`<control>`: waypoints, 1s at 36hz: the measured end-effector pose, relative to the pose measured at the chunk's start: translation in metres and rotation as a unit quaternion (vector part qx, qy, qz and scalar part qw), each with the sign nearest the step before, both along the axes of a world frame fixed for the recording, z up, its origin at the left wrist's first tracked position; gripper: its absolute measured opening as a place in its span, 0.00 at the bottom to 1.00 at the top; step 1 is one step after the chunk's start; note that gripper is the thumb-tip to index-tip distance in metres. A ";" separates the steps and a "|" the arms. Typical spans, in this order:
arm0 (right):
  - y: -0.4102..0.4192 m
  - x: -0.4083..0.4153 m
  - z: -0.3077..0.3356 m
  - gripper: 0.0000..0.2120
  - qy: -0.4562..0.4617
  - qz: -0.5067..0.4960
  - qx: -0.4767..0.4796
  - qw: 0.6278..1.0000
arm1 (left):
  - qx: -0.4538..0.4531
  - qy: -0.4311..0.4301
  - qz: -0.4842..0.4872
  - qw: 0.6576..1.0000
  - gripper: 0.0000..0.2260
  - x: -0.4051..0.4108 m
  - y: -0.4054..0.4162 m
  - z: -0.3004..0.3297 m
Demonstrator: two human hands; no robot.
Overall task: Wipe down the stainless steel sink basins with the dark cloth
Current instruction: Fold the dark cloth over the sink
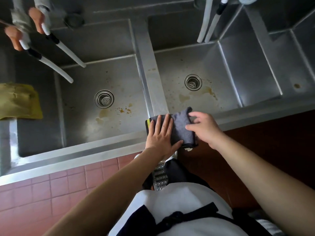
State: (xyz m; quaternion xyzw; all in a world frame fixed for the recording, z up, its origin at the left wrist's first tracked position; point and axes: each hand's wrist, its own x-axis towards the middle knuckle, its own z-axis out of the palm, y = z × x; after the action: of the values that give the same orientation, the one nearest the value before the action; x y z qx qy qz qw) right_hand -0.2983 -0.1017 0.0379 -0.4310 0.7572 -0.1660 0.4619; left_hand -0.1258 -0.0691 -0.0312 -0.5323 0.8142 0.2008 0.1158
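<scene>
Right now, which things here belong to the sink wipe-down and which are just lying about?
For the job: dark cloth under left hand and right hand; left basin; right basin.
Lying about: yellow cloth; white hoses.

- Left hand (161, 134) lies flat, palm down, fingers straight and together, thumb spread toward the right (pressing on the cloth (180, 128)).
- Right hand (202, 128) is palm down with fingers loosely curled, their tips at the cloth's right edge.
- Both forearms are bare and reach forward, converging.
</scene>
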 end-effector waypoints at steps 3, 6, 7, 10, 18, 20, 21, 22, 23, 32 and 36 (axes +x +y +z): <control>0.002 0.014 0.005 0.24 0.006 -0.022 -0.022 0.999 | -0.020 0.032 -0.012 0.999 0.39 0.015 0.012 0.002; 0.006 0.031 0.009 0.15 0.026 -0.013 -0.057 0.998 | -0.020 0.032 -0.031 0.999 0.37 0.029 0.037 0.000; 0.007 0.038 0.010 0.14 0.036 -0.005 -0.064 0.997 | -0.017 0.021 -0.037 0.999 0.38 0.031 0.043 -0.001; 0.009 0.057 0.011 0.21 0.055 0.033 -0.060 0.996 | -0.015 0.018 -0.029 0.999 0.40 0.033 0.048 0.003; 0.015 0.111 0.005 0.15 0.147 0.151 -0.075 0.975 | -0.053 0.306 0.265 0.913 0.15 0.078 0.056 0.034; 0.018 0.124 -0.001 0.09 0.179 0.189 -0.072 0.963 | -0.073 0.324 0.328 0.884 0.14 0.098 0.057 0.040; 0.020 0.130 -0.005 0.04 0.192 0.208 -0.072 0.956 | -0.078 0.333 0.352 0.871 0.15 0.106 0.057 0.043; 0.022 0.136 -0.008 0.03 0.202 0.224 -0.068 0.951 | -0.082 0.340 0.373 0.860 0.16 0.113 0.056 0.046; 0.024 0.140 -0.011 0.05 0.208 0.238 -0.073 0.946 | -0.087 0.344 0.389 0.850 0.17 0.118 0.054 0.050; 0.054 0.136 -0.014 0.16 0.224 0.292 -0.151 0.917 | 0.001 0.348 0.371 0.861 0.14 0.114 0.001 0.063; 0.074 0.119 -0.009 0.23 0.292 0.253 -0.233 0.893 | -0.019 0.296 0.240 0.924 0.18 0.089 -0.033 0.055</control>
State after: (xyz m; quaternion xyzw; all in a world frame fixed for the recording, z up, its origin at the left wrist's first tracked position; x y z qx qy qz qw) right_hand -0.1796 -0.0278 0.0286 -0.7320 0.6631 -0.0821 0.1330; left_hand -0.0365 -0.1023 0.0235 -0.6299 0.6633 0.3552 -0.1926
